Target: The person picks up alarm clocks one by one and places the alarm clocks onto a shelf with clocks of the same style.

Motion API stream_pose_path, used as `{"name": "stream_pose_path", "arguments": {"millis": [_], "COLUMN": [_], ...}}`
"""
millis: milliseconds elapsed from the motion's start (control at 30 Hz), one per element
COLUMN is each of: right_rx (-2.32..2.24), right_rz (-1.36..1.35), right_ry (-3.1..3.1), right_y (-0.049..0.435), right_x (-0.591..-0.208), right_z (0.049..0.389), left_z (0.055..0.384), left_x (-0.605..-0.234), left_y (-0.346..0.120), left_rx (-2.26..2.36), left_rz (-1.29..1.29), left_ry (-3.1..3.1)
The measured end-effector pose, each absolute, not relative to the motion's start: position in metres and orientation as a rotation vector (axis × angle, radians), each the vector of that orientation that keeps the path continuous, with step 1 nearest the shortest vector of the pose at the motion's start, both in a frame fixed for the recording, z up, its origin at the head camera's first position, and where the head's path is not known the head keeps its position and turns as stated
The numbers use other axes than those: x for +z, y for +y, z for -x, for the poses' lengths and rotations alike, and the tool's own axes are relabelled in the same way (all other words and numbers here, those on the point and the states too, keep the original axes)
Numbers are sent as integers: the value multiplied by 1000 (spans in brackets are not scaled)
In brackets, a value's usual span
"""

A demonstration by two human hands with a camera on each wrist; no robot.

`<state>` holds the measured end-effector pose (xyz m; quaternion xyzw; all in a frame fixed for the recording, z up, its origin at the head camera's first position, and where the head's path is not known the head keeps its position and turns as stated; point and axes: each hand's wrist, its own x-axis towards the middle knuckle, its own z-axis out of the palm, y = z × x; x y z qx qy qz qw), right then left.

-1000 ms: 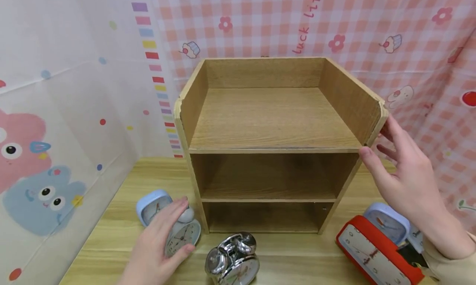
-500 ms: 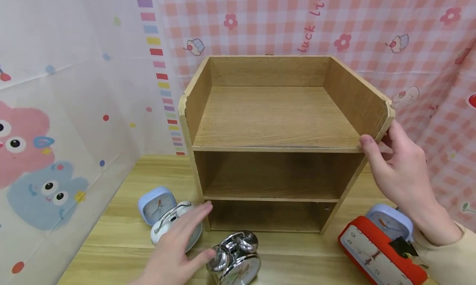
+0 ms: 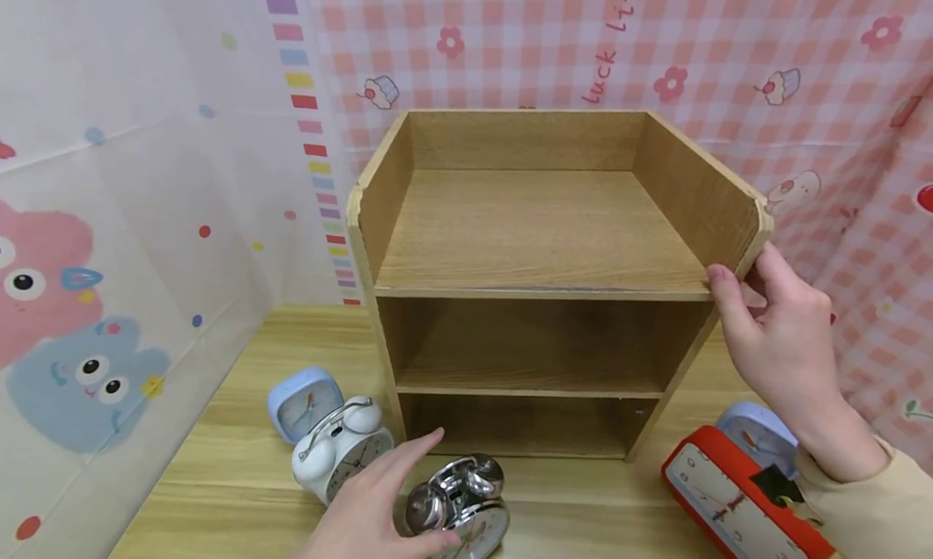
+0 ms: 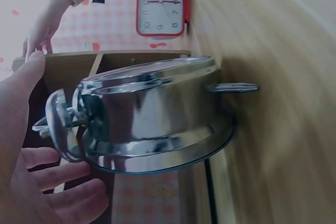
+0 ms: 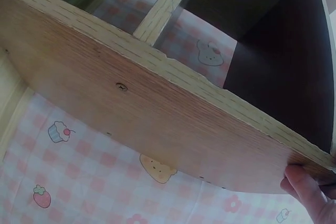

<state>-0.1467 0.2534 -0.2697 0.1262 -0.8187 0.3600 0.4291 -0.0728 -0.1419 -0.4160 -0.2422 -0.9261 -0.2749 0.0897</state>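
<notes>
Chrome twin-bell alarm clock point(image 3: 459, 506) lies face-up on tabletop, in front of wooden 3-tier shelf point(image 3: 539, 243), which stands upright, all tiers bare.

Chrome twin-bell alarm clock point(image 4: 152, 116) fills the middle of the left wrist view, seen side-on, face rim toward the wooden tabletop point(image 4: 278, 77), one thin leg point(image 4: 231, 87) sticking out. Left hand point(image 4: 31, 182) is open just beside its bells point(image 4: 58, 124), thumb up along the left edge, fingers spread below; contact unclear. Behind it a wooden shelf unit point(image 4: 105, 61), a red square clock point(image 4: 161, 3) and the right hand point(image 4: 42, 27) on the shelf edge.
</notes>
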Motion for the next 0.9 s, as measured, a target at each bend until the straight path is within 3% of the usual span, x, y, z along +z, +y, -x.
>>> {"name": "stream_pose_path", "arguments": {"millis": [900], "right_rx": [914], "right_rz": [-302], "right_ry": [-2026], "right_y": [250], "right_x": [-271], "right_z": [146], "left_z": [85], "left_x": [-437], "left_y": [-148], "left_rx": [-893], "left_rz": [861], "left_ry": [-2795]}}
